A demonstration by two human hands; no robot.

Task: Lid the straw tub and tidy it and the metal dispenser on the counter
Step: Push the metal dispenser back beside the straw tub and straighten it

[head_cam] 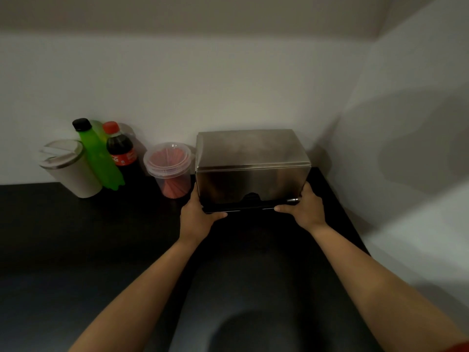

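Note:
The metal dispenser [252,166], a shiny steel box with a dark slot along its lower front, stands on the black counter [76,237] near the back right corner. My left hand [196,214] grips its lower left corner, thumb along the front base. My right hand [303,207] grips the lower right corner the same way. Just left of the dispenser stands the straw tub [168,168], a clear plastic tub with a clear lid on top and red straws inside.
At the back left a white tumbler [69,168], a green bottle [97,153] and a cola bottle [121,153] stand in a cluster against the wall. White walls meet in a corner behind and to the right of the dispenser.

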